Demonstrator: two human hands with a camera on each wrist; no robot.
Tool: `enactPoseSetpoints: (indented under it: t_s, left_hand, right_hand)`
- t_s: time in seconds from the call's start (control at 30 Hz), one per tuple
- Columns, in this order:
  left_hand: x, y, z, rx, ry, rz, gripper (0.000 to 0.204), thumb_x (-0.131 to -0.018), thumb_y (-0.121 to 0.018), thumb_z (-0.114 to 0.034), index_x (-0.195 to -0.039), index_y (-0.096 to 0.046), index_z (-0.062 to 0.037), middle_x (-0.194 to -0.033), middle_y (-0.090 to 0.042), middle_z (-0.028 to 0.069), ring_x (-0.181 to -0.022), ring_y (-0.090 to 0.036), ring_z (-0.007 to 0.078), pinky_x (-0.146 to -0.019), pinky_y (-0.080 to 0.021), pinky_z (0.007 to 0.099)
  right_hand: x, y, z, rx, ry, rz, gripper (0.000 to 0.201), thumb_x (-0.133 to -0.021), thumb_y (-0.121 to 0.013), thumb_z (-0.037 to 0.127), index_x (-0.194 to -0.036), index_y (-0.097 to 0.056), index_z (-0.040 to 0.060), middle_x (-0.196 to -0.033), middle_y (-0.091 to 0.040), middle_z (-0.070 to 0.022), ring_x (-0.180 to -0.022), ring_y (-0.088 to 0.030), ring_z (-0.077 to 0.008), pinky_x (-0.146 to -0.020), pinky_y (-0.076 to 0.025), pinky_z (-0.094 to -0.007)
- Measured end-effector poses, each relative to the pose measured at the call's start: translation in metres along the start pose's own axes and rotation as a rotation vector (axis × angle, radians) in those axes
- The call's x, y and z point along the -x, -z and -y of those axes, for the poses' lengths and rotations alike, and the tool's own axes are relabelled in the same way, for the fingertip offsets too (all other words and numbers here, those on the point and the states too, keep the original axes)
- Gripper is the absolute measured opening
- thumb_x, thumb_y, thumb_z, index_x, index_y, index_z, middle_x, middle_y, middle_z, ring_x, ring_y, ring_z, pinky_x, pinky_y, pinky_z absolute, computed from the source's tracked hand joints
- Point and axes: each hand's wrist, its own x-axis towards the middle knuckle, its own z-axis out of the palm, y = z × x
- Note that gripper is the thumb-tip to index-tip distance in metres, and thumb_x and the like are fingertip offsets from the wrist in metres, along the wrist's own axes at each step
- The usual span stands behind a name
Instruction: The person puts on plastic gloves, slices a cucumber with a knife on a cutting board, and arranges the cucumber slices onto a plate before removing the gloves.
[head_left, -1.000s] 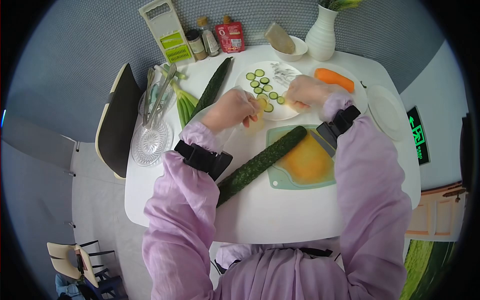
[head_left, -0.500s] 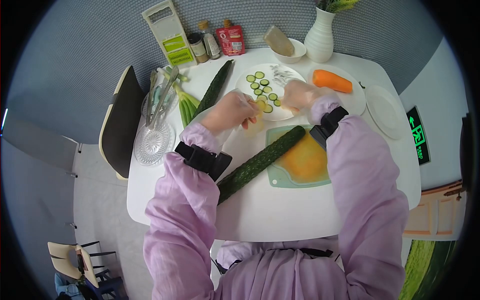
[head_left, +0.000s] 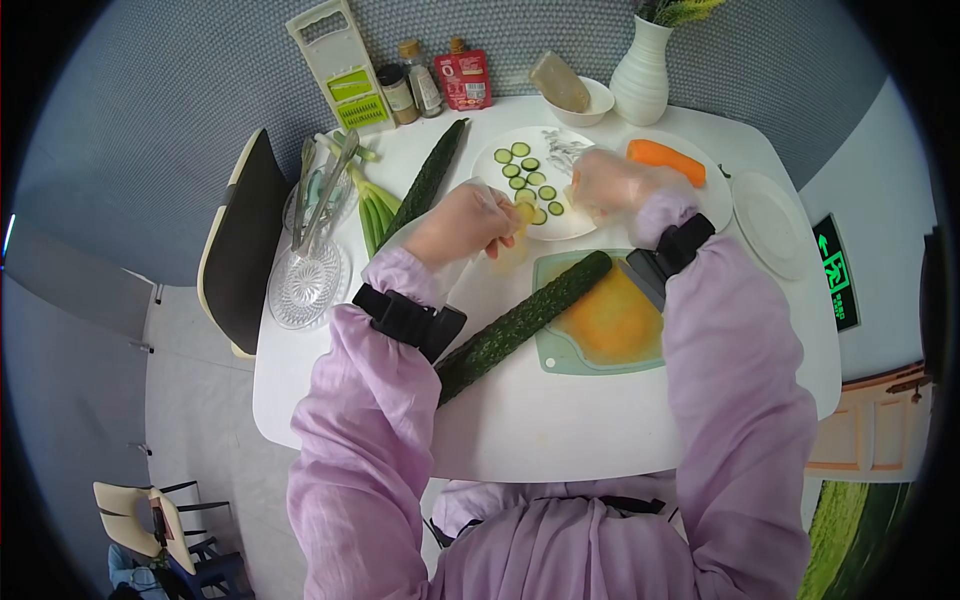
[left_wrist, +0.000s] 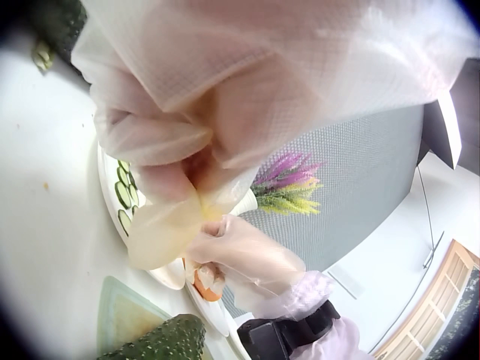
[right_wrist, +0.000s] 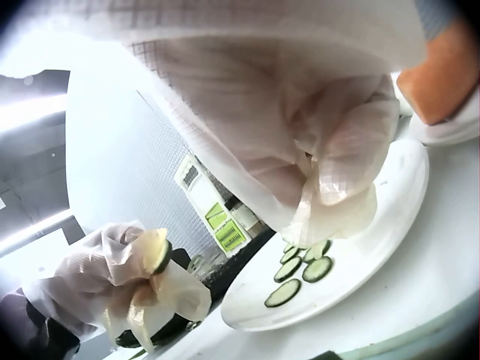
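Gloved hands at a plate: left hand (head_left: pixel 462 225) and right hand (head_left: pixel 618 184), fingers of each curled inward — whether either holds anything cannot be told. Cucumber slices (head_left: pixel 536 179) lie on the white plate (head_left: pixel 568 226); 1 whole cucumber (head_left: pixel 525 322) overlaps the cutting board (head_left: pixel 612 335).

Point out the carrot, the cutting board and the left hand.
Carrot (head_left: pixel 666 161), head view: middle of its side.
Cutting board (head_left: pixel 606 322), head view: orange-stained surface.
Left hand (head_left: pixel 462 224), head view: back of the hand.
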Motion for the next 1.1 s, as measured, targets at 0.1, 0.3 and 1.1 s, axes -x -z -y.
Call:
enactPoseSetpoints:
  t_s: [0.1,0.3,1.1]
  left_hand:
    - [-0.001,-0.005,-0.008,-0.019,0.022,-0.019,0.015,-0.082,-0.058,-0.008,-0.082,-0.063,0.0054,-0.068,-0.061,0.0060,-0.050,-0.053,0.0079,-0.046,-0.042,0.0202]
    - [-0.016,-0.015,-0.005,0.074,-0.076,0.005,0.016,-0.082,-0.056,-0.014,-0.080,-0.063,0.0012,-0.069,-0.063,0.0053,-0.049,-0.056,0.0089,-0.041,-0.038,0.0220]
    - [0.005,0.009,-0.005,0.140,0.040,-0.002,0.021,-0.084,-0.058,-0.009,-0.096,-0.059,0.0074,-0.075,-0.062,0.0081,-0.054,-0.054,0.0080,-0.051,-0.042,0.0186]
  right_hand:
    - [0.015,0.010,0.016,-0.084,-0.025,0.020,0.020,-0.077,-0.060,0.022,-0.075,-0.063,0.0025,-0.067,-0.063,-0.0078,-0.053,-0.058,-0.0144,-0.047,-0.043,-0.0292]
    - [0.030,0.005,0.019,-0.524,0.112,0.094,0.026,-0.084,-0.057,0.025,-0.092,-0.062,0.0011,-0.079,-0.064,-0.0052,-0.064,-0.057,-0.0099,-0.055,-0.046,-0.0247]
    - [0.005,-0.012,0.001,0.096,-0.125,0.117,0.033,-0.068,-0.059,0.021,-0.040,-0.051,0.0073,-0.044,-0.051,-0.0047,-0.043,-0.049,-0.0196,-0.047,-0.037,-0.0369]
